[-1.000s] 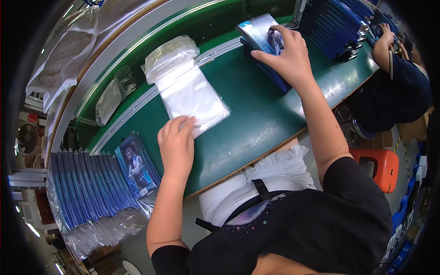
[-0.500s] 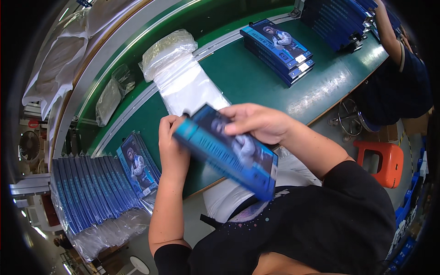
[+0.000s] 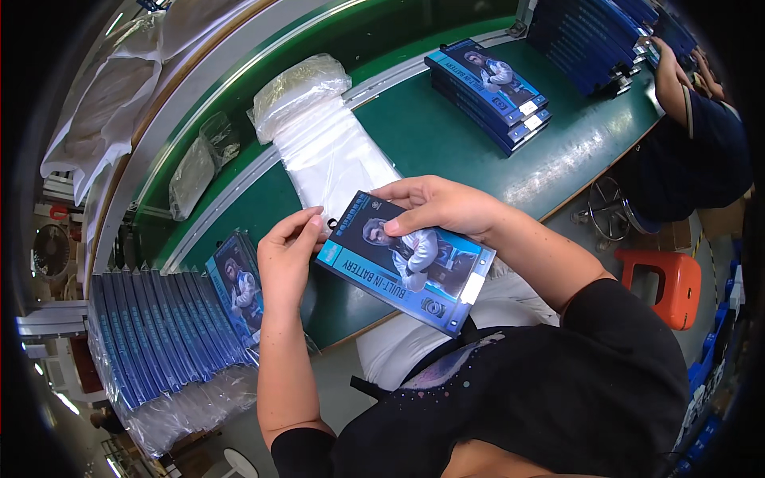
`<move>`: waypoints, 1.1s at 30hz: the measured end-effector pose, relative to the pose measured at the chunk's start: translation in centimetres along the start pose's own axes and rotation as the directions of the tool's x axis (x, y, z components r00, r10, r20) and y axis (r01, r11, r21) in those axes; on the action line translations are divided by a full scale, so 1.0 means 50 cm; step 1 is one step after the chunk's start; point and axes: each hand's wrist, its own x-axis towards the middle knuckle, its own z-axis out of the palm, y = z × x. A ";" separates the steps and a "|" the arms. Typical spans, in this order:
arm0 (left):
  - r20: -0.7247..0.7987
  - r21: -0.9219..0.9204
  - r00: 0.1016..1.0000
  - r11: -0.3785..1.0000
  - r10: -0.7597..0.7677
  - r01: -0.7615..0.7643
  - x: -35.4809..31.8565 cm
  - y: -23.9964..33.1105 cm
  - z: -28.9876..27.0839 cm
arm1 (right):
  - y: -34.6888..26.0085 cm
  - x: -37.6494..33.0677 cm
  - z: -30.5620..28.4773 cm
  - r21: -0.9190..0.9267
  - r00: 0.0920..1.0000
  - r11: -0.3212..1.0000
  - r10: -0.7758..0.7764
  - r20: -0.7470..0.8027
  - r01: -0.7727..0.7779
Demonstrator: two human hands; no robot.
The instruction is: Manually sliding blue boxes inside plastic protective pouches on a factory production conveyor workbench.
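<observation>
I hold a flat blue product box (image 3: 406, 267) with a pictured figure on its face, above the near edge of the green table (image 3: 430, 135). My right hand (image 3: 434, 205) grips its top edge, thumb on the face. My left hand (image 3: 288, 255) pinches its left corner. Just beyond the box lies a stack of clear plastic bags (image 3: 331, 155) on the table.
A short stack of the same blue boxes (image 3: 490, 88) sits at the far right of the table, with more (image 3: 590, 32) behind. Bagged boxes (image 3: 159, 327) stand in a row at my left. Another person (image 3: 701, 119) works at the right. An orange stool (image 3: 665, 283) stands below.
My right hand took a box from the far stack and brought it in front of me. My left hand left the plastic bags and now holds the box's left corner.
</observation>
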 end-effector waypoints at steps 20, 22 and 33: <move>0.299 0.617 0.704 0.432 0.644 -0.657 -0.024 0.013 -0.001 | 0.017 0.020 0.037 -0.127 0.912 0.988 -0.127 -0.390 0.083; 0.246 0.538 0.756 0.564 0.607 -0.627 -0.028 0.014 -0.003 | 0.016 0.016 0.033 -0.112 0.896 0.987 -0.149 -0.419 0.112; 0.056 -0.732 0.997 0.676 -0.058 0.081 -0.023 -0.002 0.046 | 0.030 -0.012 0.061 -0.480 0.967 0.874 -0.180 -0.178 0.075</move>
